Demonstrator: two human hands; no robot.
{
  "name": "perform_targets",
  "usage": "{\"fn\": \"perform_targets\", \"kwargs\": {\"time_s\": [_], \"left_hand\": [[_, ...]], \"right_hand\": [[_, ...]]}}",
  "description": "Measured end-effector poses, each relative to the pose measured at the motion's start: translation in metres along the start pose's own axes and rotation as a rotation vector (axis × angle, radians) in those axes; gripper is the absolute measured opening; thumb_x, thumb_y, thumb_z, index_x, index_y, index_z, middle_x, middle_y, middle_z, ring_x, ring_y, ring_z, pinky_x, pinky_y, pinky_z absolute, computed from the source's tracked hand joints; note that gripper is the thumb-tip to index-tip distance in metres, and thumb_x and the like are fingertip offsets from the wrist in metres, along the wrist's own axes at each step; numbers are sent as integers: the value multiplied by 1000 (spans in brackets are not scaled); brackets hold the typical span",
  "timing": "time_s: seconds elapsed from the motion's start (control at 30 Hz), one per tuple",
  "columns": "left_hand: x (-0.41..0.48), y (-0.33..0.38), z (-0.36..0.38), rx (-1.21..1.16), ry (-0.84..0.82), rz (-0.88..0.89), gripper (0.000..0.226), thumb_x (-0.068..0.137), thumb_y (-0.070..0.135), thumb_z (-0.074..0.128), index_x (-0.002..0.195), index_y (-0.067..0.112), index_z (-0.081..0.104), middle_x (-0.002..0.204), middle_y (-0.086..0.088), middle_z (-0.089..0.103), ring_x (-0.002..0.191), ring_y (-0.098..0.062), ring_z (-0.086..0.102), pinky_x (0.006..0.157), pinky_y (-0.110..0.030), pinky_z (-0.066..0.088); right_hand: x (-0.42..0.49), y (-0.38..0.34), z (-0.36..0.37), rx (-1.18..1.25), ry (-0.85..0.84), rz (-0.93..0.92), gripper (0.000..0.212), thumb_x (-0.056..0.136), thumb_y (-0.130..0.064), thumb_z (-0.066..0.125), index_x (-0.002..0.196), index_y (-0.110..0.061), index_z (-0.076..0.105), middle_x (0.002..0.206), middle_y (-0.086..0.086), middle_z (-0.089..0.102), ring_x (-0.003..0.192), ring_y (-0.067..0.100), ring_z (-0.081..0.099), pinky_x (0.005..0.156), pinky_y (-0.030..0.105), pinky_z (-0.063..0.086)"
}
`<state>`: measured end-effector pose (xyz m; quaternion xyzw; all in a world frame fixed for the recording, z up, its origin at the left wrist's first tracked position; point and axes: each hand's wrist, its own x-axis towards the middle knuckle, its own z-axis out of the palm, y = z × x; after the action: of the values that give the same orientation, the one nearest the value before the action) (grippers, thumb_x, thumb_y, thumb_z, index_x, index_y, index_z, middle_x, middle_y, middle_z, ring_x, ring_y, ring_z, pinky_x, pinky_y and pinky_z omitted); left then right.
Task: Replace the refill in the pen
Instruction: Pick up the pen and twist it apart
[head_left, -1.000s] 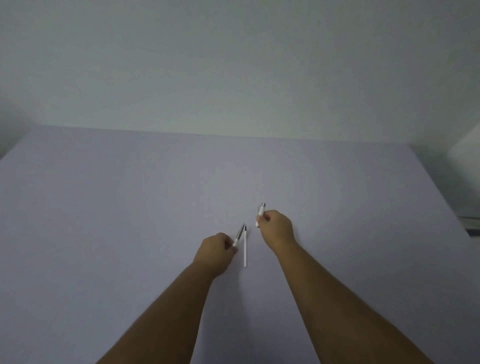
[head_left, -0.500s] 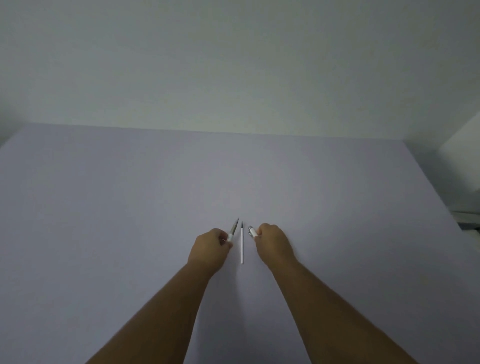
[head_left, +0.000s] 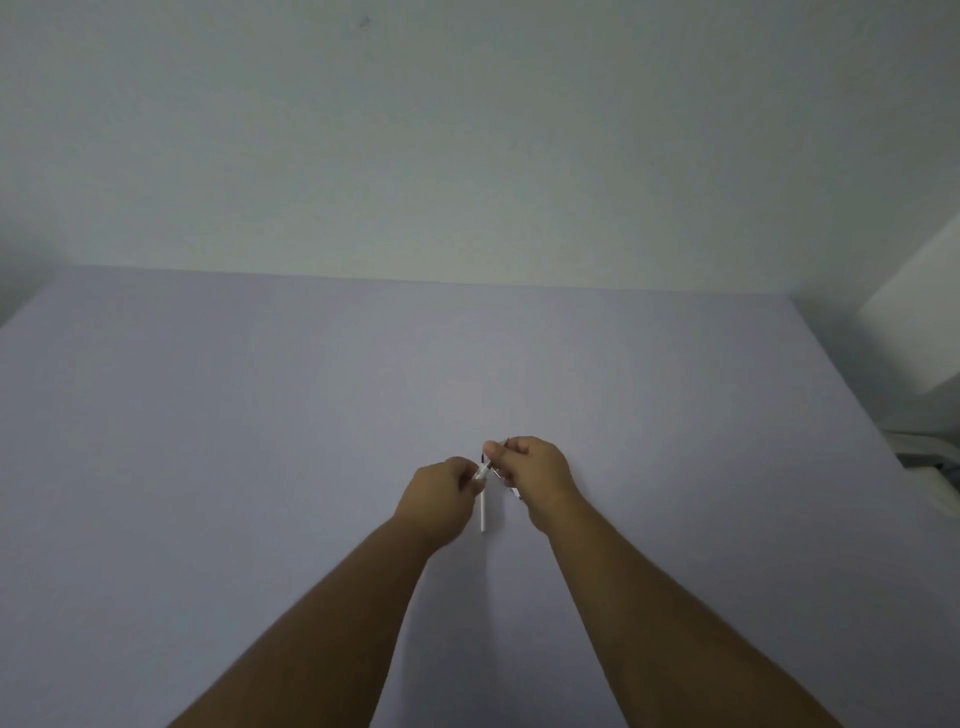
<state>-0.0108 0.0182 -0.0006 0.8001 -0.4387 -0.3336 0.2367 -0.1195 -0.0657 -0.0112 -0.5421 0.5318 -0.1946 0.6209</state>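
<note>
Pen halves brought together

My left hand (head_left: 441, 493) and right hand (head_left: 535, 473), each clamped on a pen (head_left: 483, 472) half, have closed above the refill (head_left: 483, 512) (lying on the bench (head_left: 208, 441)); reassembly seems underway.

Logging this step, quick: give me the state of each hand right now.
Left hand: closed on the pen's tip section.
Right hand: closed on the pen barrel, meeting the tip section.
A white refill lies on the table between them.

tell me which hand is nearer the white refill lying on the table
Left. The left hand sits right beside the refill, overlapping its upper end. The right hand is a little farther off to the other side, with bare table between.
</note>
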Motion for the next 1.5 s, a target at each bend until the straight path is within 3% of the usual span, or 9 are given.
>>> {"fn": "perform_targets", "kwargs": {"time_s": [0.13,0.33,0.47,0.8,0.9,1.07,1.2,1.37,1.5], "left_hand": [[-6,5,-9,-244,-82,-43,26,96,15,46,108,5,67,85,-2,62,75,-17,56,75,-31,55],[-11,10,-8,-163,-56,-11,26,96,20,45,107,8,66,90,-4,65,75,-17,60,80,-34,54],[-13,14,-8,-119,-35,7,26,96,21,46,107,6,66,93,-9,68,79,-22,65,78,-34,52],[-18,24,-14,-52,-15,34,26,96,25,47,109,11,65,100,-10,70,94,-28,67,87,-41,55],[-19,28,-15,-37,-6,44,26,96,24,46,109,11,64,99,-10,70,93,-27,67,84,-39,54],[-21,29,-16,-18,4,51,26,96,24,47,109,10,65,103,-10,70,94,-27,67,86,-37,53],[-23,31,-15,-18,4,53,27,97,25,46,110,10,64,102,-9,70,93,-26,67,85,-35,52],[-25,32,-15,-18,9,55,26,96,25,48,110,10,65,102,-9,71,93,-27,67,87,-37,53],[-26,34,-16,-13,11,60,26,97,24,47,110,11,64,101,-10,70,92,-27,67,85,-37,53]], "right_hand": [[-5,-3,-6,207,-98,-3,12,87,-12,64,79,-6,69,72,7,62,60,13,51,54,17,43],[-8,-8,-11,166,-61,113,23,82,-26,71,67,-10,67,60,3,55,55,15,46,60,28,41],[-11,-12,-15,305,-99,72,12,85,-5,65,74,-9,68,70,7,60,61,15,53,62,24,43],[-20,-17,-19,367,-103,61,15,84,-3,64,70,-8,69,69,10,56,59,17,49,62,27,40],[-21,-19,-19,282,-60,107,19,82,-19,72,67,-8,66,60,4,52,54,14,45,61,27,40],[-25,-23,-22,357,-99,52,12,86,0,62,78,-7,68,74,8,60,61,14,52,62,22,45],[-26,-24,-20,276,-32,88,16,82,-20,72,72,-9,65,67,4,56,58,13,48,64,25,47],[-29,-26,-23,391,-79,46,8,86,1,62,84,-6,66,73,8,60,64,14,56,63,22,48],[-30,-26,-22,302,-33,89,17,83,-18,71,72,-7,64,65,3,52,57,13,46,61,24,45]]}}
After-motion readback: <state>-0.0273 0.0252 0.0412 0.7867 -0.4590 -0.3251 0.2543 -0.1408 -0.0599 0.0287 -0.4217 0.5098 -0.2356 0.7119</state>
